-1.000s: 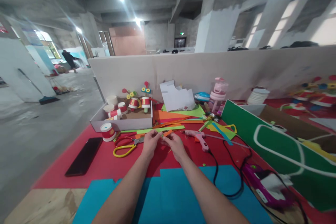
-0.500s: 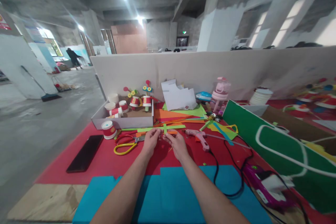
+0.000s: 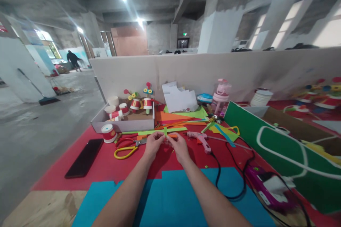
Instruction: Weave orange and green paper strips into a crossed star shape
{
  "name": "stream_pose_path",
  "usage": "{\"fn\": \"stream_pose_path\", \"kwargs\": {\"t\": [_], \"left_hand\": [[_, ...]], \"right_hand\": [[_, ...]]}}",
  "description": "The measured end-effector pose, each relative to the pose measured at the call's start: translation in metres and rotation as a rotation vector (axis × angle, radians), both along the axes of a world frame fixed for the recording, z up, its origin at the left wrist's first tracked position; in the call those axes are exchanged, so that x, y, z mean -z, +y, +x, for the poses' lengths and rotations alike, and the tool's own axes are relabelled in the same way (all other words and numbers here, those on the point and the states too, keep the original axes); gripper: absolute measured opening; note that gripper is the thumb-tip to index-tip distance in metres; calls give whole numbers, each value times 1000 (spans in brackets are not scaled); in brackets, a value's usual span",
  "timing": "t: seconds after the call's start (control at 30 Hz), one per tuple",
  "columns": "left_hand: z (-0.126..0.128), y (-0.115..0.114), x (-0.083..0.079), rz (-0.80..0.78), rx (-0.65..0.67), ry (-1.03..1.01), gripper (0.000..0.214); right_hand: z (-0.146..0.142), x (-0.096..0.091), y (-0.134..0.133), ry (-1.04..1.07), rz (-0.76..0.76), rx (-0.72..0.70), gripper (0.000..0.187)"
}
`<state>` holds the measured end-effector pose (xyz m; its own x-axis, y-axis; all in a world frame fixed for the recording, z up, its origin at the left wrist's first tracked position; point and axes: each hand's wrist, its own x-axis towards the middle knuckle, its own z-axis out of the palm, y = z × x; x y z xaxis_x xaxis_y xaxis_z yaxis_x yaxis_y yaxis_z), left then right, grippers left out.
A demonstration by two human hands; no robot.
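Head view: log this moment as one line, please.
left hand: fingertips at green strip | right hand: fingertips at same strip | left side: scissors, black phone | right side: pink glue gun

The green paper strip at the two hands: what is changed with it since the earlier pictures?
The green paper strip has come up: mostly hidden at the fingers one second ago, it now stands upright between left hand and right hand. Scissors, glue gun and phone stayed put.
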<state>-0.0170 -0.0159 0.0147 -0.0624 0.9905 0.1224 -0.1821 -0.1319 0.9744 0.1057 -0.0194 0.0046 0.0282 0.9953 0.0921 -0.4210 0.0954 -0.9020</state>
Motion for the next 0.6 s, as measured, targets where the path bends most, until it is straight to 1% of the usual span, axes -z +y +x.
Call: {"fn": "stream_pose_path", "kwargs": {"t": [0.1,0.23,0.4,0.6], "left_hand": [[1,-1,-1,-19,12,-11,31],[3,-3,-3,-30,42,-28,32],[4,-4,-2,-48,59,-34,32],[4,-4,-2,-49,79,-38,29]], "right_hand": [[1,2,0,-14,-14,9,34],[1,-2,-3,0,-39,10,36],[2,-7,-6,17,-45,-16,35],[1,-6,-5,5,-44,-4,34]]}}
